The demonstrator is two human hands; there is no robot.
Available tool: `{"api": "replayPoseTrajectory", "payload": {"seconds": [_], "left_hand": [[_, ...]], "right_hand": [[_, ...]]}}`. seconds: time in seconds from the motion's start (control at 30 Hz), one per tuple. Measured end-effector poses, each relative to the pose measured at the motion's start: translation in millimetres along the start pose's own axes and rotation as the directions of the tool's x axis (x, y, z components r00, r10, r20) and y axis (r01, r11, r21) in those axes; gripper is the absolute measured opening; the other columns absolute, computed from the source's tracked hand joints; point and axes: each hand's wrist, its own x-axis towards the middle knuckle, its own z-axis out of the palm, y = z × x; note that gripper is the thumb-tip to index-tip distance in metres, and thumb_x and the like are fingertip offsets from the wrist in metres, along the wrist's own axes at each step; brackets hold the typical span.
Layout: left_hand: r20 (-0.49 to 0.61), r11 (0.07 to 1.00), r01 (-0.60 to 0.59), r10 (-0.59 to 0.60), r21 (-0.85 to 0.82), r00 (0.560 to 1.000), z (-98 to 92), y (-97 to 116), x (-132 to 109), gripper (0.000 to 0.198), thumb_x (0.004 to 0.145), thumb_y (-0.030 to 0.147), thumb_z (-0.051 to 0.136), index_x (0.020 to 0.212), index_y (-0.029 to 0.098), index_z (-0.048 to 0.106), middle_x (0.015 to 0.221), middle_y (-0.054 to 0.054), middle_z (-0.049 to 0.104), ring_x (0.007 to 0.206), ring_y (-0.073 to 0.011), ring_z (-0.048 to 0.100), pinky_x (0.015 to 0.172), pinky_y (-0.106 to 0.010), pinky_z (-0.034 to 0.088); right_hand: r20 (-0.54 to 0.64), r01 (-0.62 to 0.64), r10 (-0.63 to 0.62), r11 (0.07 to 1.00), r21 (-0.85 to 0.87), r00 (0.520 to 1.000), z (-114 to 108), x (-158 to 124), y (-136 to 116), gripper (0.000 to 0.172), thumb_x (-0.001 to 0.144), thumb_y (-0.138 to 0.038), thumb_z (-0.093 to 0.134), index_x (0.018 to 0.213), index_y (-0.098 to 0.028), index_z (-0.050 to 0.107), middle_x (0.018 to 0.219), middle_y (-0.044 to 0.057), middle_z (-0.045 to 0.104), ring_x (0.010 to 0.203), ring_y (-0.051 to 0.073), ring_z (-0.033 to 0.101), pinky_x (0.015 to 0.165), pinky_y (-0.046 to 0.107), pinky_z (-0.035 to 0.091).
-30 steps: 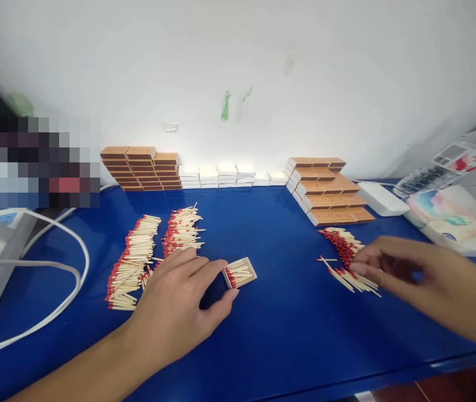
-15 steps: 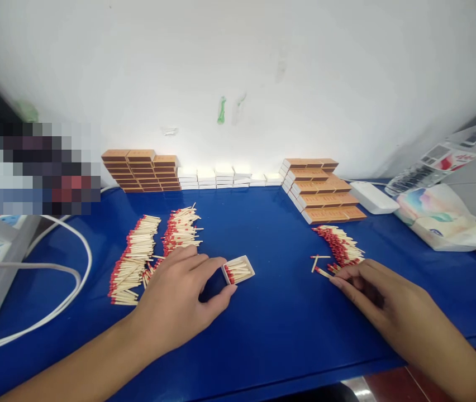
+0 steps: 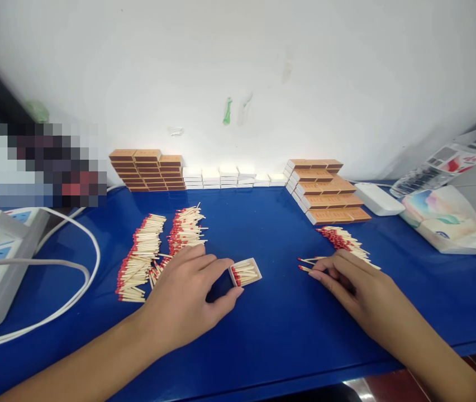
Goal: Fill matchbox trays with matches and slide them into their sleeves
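With thumb and forefinger, my left hand (image 3: pixel 187 293) grips one end of a small white matchbox tray (image 3: pixel 258 272). Red-headed matches (image 3: pixel 245 272) lie inside it, heads toward that hand. My right hand (image 3: pixel 359 287) pinches a match (image 3: pixel 304 268) near the blue tabletop, its red head pointing left. Another match (image 3: pixel 307 259) sticks out beside those fingertips; whether it is held too I cannot tell. Behind the right hand is a slanting pile of matches (image 3: pixel 341 240). Two longer match piles, one at far left (image 3: pixel 139 259) and one nearer the middle (image 3: pixel 185 226), lie by my left hand.
Along the wall stand stacked brown matchboxes (image 3: pixel 148 170), white trays (image 3: pixel 212 178) and stepped orange-brown matchboxes (image 3: pixel 330 201). A white block (image 3: pixel 378 199), a tissue pack (image 3: pixel 447 220) and a clear plastic bottle (image 3: pixel 443 164) sit right. A power strip (image 3: pixel 7 245) with looping white cables (image 3: pixel 91 240) occupies the left.
My right hand has moved left with the match, away from the right pile and closer to the tray. The left hand keeps its hold on the tray. The whole view has shifted slightly.
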Motion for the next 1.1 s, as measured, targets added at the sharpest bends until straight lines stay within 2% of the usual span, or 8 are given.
{"api": "replayPoseTrajectory", "payload": {"seconds": [0.2, 0.33, 0.5, 0.63, 0.73, 0.9, 1.0, 1.1], "left_hand": [[0.003, 0.999, -0.030, 0.030, -0.024, 1.000, 1.5, 2.8, -2.5, 0.020, 0.099, 0.034, 0.074, 0.112, 0.018, 0.077, 0.068, 0.002, 0.062, 0.069, -0.0197, 0.057, 0.071, -0.036, 0.051], [0.005, 0.998, -0.057, 0.057, -0.035, 0.998, 0.6, 4.3, -1.8, 0.020, 0.101, 0.034, 0.073, 0.112, 0.019, 0.077, 0.069, 0.001, 0.064, 0.068, -0.0193, 0.056, 0.071, -0.036, 0.051], [-0.008, 0.995, -0.092, 0.091, -0.050, 0.996, -0.6, 5.0, -0.5, 0.020, 0.101, 0.035, 0.072, 0.114, 0.021, 0.077, 0.069, 0.001, 0.064, 0.068, -0.0189, 0.056, 0.071, -0.036, 0.050], [0.005, 0.993, -0.098, 0.099, -0.061, 0.995, -0.5, 3.4, -0.7, 0.018, 0.101, 0.033, 0.073, 0.112, 0.020, 0.076, 0.072, 0.000, 0.066, 0.070, -0.0199, 0.057, 0.068, -0.037, 0.049], [0.017, 0.995, -0.090, 0.091, -0.051, 0.996, 0.4, 1.7, -1.2, 0.019, 0.101, 0.033, 0.072, 0.114, 0.019, 0.075, 0.075, -0.001, 0.067, 0.072, -0.0207, 0.057, 0.071, -0.037, 0.049], [0.007, 0.996, -0.077, 0.078, -0.034, 0.997, 2.3, 1.6, -1.7, 0.021, 0.100, 0.033, 0.073, 0.115, 0.018, 0.075, 0.075, -0.001, 0.068, 0.075, -0.0220, 0.059, 0.075, -0.038, 0.052], [0.008, 0.996, -0.080, 0.081, -0.034, 0.997, 2.4, 2.4, -3.0, 0.021, 0.101, 0.034, 0.072, 0.114, 0.017, 0.076, 0.075, -0.001, 0.069, 0.075, -0.0220, 0.059, 0.076, -0.039, 0.052], [0.024, 0.996, -0.082, 0.083, -0.043, 0.996, 2.1, 2.6, -4.0, 0.022, 0.101, 0.034, 0.072, 0.114, 0.016, 0.076, 0.076, -0.001, 0.069, 0.075, -0.0218, 0.059, 0.078, -0.040, 0.053]], "right_hand": [[0.027, 0.010, -0.009, 1.000, -0.012, 1.000, 1.0, 0.2, -5.3, 0.027, 0.113, -0.043, 0.054, 0.095, -0.026, 0.065, 0.095, 0.005, 0.074, 0.092, 0.026, 0.079, 0.079, 0.039, 0.060], [0.029, 0.067, -0.067, 0.997, 0.025, 0.997, -0.7, 8.6, -37.5, 0.021, 0.114, -0.037, 0.054, 0.099, -0.026, 0.065, 0.094, 0.004, 0.071, 0.091, 0.023, 0.077, 0.081, 0.036, 0.060], [0.062, 0.240, -0.240, 0.971, 0.004, 0.969, 12.8, 24.6, -84.8, 0.020, 0.115, -0.027, 0.051, 0.102, -0.023, 0.065, 0.096, 0.005, 0.070, 0.081, 0.018, 0.071, 0.073, 0.032, 0.058], [0.086, 0.309, -0.308, 0.951, 0.009, 0.947, 26.2, 34.4, -99.4, 0.024, 0.116, -0.025, 0.049, 0.100, -0.022, 0.067, 0.094, 0.005, 0.070, 0.084, 0.019, 0.071, 0.073, 0.031, 0.058], [0.080, 0.259, -0.261, 0.965, 0.032, 0.962, 20.4, 35.1, -87.0, 0.019, 0.115, -0.026, 0.051, 0.108, -0.023, 0.068, 0.098, 0.005, 0.071, 0.085, 0.019, 0.071, 0.074, 0.031, 0.058], [-0.065, 0.064, -0.069, 0.996, -0.067, 0.996, -12.7, 22.2, -33.9, 0.018, 0.111, -0.037, 0.057, 0.108, -0.026, 0.071, 0.102, 0.007, 0.075, 0.082, 0.024, 0.072, 0.078, 0.038, 0.058], [-0.013, -0.039, 0.038, 0.995, -0.089, 0.999, -23.0, 10.1, -9.4, 0.026, 0.108, -0.048, 0.059, 0.105, -0.028, 0.074, 0.100, 0.008, 0.075, 0.068, 0.023, 0.067, 0.064, 0.038, 0.055], [0.012, -0.058, 0.059, 0.996, -0.069, 0.998, -18.7, 1.5, -1.3, 0.029, 0.107, -0.051, 0.059, 0.114, -0.028, 0.076, 0.107, 0.009, 0.076, 0.076, 0.025, 0.071, 0.070, 0.040, 0.058]]}}
